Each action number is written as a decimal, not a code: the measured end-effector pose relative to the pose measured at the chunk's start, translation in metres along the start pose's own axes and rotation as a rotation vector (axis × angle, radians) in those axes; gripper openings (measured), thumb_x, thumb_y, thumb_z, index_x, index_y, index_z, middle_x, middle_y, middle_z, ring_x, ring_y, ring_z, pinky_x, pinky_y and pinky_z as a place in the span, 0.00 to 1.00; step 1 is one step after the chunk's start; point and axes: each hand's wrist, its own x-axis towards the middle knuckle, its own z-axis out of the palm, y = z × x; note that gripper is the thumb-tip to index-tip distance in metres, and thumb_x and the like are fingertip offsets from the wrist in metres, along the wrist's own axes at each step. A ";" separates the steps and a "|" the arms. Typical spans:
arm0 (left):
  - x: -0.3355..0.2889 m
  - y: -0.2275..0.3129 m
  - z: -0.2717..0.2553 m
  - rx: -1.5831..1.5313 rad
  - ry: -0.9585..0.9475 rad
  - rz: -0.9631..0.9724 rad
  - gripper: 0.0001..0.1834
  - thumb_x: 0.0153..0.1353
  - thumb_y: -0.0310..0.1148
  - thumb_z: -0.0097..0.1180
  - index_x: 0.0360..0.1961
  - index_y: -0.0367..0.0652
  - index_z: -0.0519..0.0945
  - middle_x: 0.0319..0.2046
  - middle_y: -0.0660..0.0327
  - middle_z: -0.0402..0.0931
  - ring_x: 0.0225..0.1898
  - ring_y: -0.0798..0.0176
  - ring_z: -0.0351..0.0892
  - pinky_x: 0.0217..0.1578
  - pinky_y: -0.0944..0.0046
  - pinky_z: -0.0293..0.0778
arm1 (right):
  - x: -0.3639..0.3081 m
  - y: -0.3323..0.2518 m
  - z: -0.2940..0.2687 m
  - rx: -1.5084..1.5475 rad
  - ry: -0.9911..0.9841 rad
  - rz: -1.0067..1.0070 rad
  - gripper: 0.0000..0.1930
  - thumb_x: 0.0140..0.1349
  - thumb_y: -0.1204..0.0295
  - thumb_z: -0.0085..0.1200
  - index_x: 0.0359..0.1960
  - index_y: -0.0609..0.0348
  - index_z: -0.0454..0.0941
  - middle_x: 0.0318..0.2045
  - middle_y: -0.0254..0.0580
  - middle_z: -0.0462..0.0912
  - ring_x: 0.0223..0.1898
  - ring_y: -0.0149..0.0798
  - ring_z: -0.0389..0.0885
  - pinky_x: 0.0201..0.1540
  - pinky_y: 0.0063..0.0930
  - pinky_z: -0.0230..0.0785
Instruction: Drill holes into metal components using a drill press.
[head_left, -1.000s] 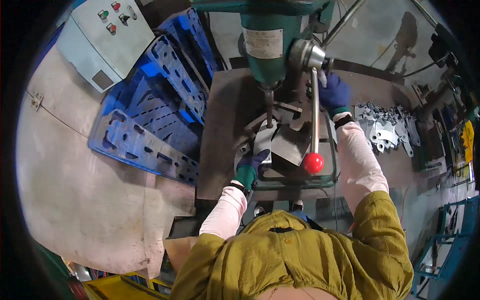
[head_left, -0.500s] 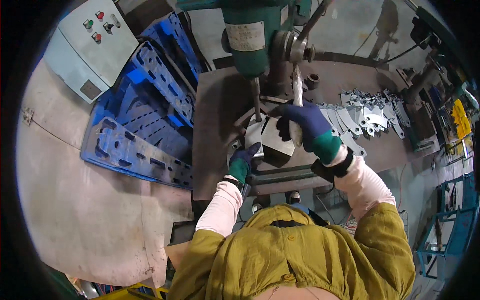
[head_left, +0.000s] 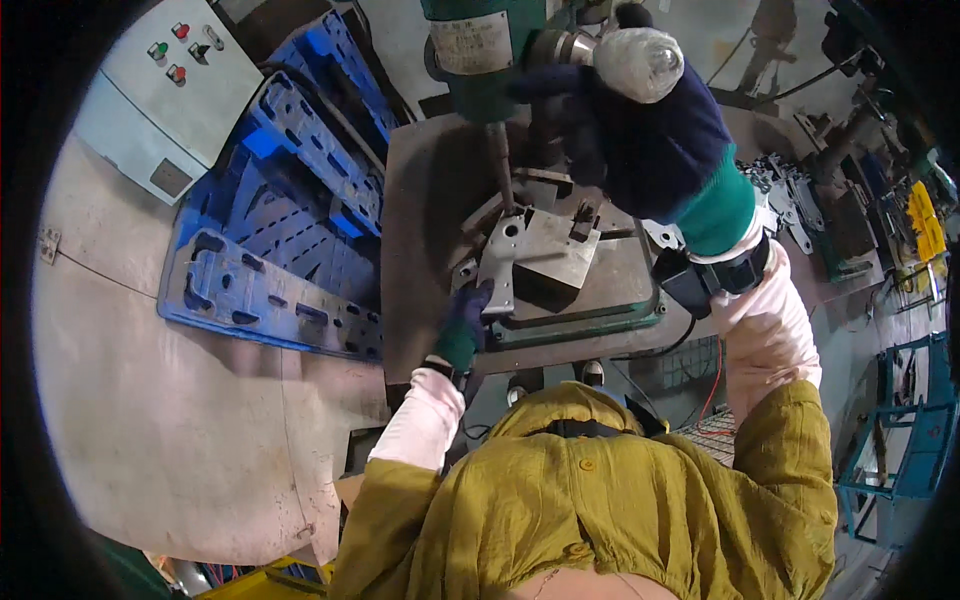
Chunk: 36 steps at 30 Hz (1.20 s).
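Navy cloth covers the left hand (head_left: 466, 312), which pinches the near end of a metal plate (head_left: 496, 265), some fingers hidden. The plate lies against a metal block (head_left: 562, 250), its far end by the drill bit (head_left: 500, 165); whether they touch is unclear. A whitish wrapped knob (head_left: 640, 66) covers part of the raised right hand (head_left: 650, 145); its dark fingers blur, so I cannot tell whether they grip. The green machine (head_left: 484, 95) is cut off above.
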 end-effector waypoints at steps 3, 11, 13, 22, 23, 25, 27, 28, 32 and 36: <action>-0.019 -0.029 -0.052 0.273 0.236 -0.102 0.30 0.61 0.51 0.59 0.55 0.38 0.77 0.44 0.57 0.80 0.38 0.60 0.81 0.35 0.59 0.78 | -0.016 0.014 -0.040 -0.244 0.105 -0.098 0.31 0.73 0.51 0.36 0.64 0.66 0.65 0.43 0.41 0.83 0.36 0.34 0.81 0.40 0.27 0.74; -0.029 -0.085 -0.108 0.111 0.502 -0.022 0.29 0.59 0.52 0.62 0.48 0.35 0.80 0.41 0.55 0.82 0.40 0.57 0.81 0.38 0.56 0.75 | -0.136 0.042 -0.257 -0.255 0.826 -0.173 0.19 0.71 0.58 0.49 0.54 0.59 0.76 0.41 0.43 0.83 0.35 0.38 0.81 0.38 0.32 0.76; -0.024 -0.084 -0.098 0.027 0.488 0.015 0.26 0.60 0.49 0.62 0.48 0.36 0.79 0.41 0.56 0.81 0.40 0.58 0.81 0.39 0.57 0.76 | -0.160 0.043 -0.279 -0.279 1.015 -0.196 0.18 0.68 0.58 0.53 0.49 0.59 0.79 0.35 0.41 0.82 0.31 0.37 0.80 0.34 0.31 0.75; 0.021 -0.105 -0.060 0.812 0.758 0.026 0.39 0.57 0.52 0.61 0.62 0.35 0.70 0.61 0.44 0.70 0.61 0.44 0.69 0.61 0.52 0.64 | -0.245 0.056 -0.369 -1.805 1.533 0.185 0.38 0.57 0.44 0.57 0.63 0.58 0.70 0.54 0.55 0.79 0.51 0.53 0.79 0.57 0.46 0.68; 0.022 -0.105 -0.052 0.856 0.779 -0.009 0.40 0.56 0.54 0.60 0.63 0.36 0.70 0.62 0.42 0.69 0.62 0.43 0.68 0.63 0.52 0.63 | -0.249 0.058 -0.369 -1.885 1.450 0.252 0.41 0.55 0.43 0.58 0.65 0.57 0.67 0.58 0.54 0.74 0.57 0.53 0.73 0.60 0.46 0.63; 0.022 -0.094 -0.042 0.879 0.798 -0.102 0.38 0.55 0.53 0.61 0.63 0.41 0.71 0.63 0.44 0.68 0.64 0.44 0.67 0.63 0.53 0.62 | -0.247 0.063 -0.367 -2.027 1.256 0.369 0.46 0.52 0.43 0.59 0.70 0.54 0.60 0.68 0.53 0.64 0.69 0.54 0.61 0.68 0.48 0.54; 0.028 -0.107 -0.058 1.003 0.830 -0.105 0.38 0.54 0.53 0.61 0.62 0.44 0.72 0.62 0.47 0.70 0.63 0.45 0.68 0.64 0.54 0.62 | -0.235 0.062 -0.360 -2.026 1.202 0.500 0.50 0.50 0.43 0.60 0.72 0.53 0.54 0.71 0.52 0.57 0.72 0.52 0.53 0.70 0.48 0.49; 0.031 -0.109 -0.064 1.066 0.847 -0.105 0.37 0.54 0.53 0.62 0.62 0.45 0.73 0.61 0.48 0.71 0.63 0.46 0.69 0.64 0.54 0.61 | -0.230 0.059 -0.358 -2.025 1.170 0.560 0.52 0.49 0.44 0.60 0.73 0.52 0.51 0.73 0.51 0.54 0.74 0.52 0.49 0.71 0.49 0.47; 0.044 -0.118 -0.066 1.279 0.930 -0.027 0.36 0.54 0.54 0.62 0.58 0.41 0.75 0.58 0.50 0.74 0.59 0.47 0.72 0.63 0.53 0.62 | -0.236 0.060 -0.399 -2.192 1.266 0.537 0.47 0.52 0.47 0.58 0.73 0.44 0.52 0.68 0.52 0.63 0.70 0.51 0.59 0.69 0.47 0.51; 0.014 -0.137 -0.154 1.012 0.838 -0.038 0.33 0.56 0.54 0.61 0.53 0.37 0.78 0.51 0.50 0.79 0.51 0.46 0.77 0.57 0.53 0.68 | -0.191 0.067 -0.425 -2.089 1.245 0.512 0.31 0.54 0.54 0.55 0.61 0.43 0.68 0.51 0.47 0.80 0.56 0.53 0.75 0.60 0.48 0.62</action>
